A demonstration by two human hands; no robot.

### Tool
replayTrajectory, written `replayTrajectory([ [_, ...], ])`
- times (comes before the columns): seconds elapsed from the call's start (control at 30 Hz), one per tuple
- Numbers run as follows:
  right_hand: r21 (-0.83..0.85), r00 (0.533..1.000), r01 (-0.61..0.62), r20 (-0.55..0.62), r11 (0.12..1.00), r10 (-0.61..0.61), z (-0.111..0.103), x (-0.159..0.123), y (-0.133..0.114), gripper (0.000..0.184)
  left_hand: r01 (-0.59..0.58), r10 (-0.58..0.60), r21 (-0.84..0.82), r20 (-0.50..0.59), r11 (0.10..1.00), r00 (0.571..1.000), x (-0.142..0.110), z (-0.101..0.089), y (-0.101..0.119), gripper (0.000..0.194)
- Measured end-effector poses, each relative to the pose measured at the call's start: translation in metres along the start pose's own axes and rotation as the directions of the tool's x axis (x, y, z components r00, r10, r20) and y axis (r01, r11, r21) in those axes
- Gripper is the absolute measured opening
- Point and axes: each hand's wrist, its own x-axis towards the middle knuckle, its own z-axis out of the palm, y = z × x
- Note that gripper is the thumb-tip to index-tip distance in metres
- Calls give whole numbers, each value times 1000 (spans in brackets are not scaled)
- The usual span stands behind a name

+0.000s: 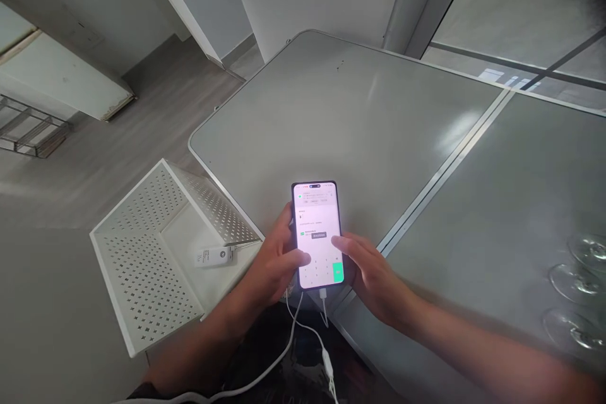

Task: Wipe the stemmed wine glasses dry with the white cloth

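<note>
A smartphone (316,214) with a lit screen is held upright in both hands above the near edge of the table. On the screen a number keypad with a green key shows at the bottom. My left hand (279,255) wraps the phone's left side, its thumb over the lower left of the screen. My right hand (367,265) grips the right side, and its thumb lies over the screen's right edge. The fingers behind the phone are hidden. A white cable (324,303) is plugged into the phone's bottom end and hangs down.
The grey table (293,113) has a metal seam (445,170) across it. At left stands a white perforated basket (142,265) with a white device (215,257) inside. Several clear glasses (575,284) stand at the right. A wire rack (33,126) is on the floor at far left.
</note>
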Motion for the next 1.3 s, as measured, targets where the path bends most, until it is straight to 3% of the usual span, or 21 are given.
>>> replayTrajectory([
  [0.2, -27, 999, -23, -49, 999, 22, 1, 2, 1, 46, -84, 65, 116, 153, 990, 986, -4, -5, -14, 72],
  [0.4, -18, 998, -37, -48, 999, 36, -1, 3, 4, 47, -69, 48, 131, 162, 989, 986, -6, -3, -12, 72],
  [0.6, -23, 990, -36, -138, 999, 32, -2, 1, 6, 51, -42, 32, 92, 107, 995, 994, -6, 2, -7, 69],
  [0.87, -33, 994, -37, -100, 999, 34, 3, 0, -1, 48, -29, 25, 62, 66, 998, 998, -6, 4, -6, 70],
  [0.97, -43, 999, -19, -40, 999, 18, 2, 0, -2, 43, -17, 16, 6, 46, 1000, 999, -3, 3, -5, 68],
  [1.03, -50, 998, -4, 68, 999, 7, 0, 0, -2, 40, -17, 17, -27, 13, 999, 1000, -1, 2, -3, 62],
  [1.17, -53, 965, 40, 261, 998, -25, -4, 2, -1, 51, -31, 28, -27, -93, 999, 995, 2, 2, 0, 51],
  [1.3, -70, 989, -6, 150, 998, 17, 0, 3, -2, 40, -48, 50, 17, -132, 999, 990, 2, 4, -4, 46],
])
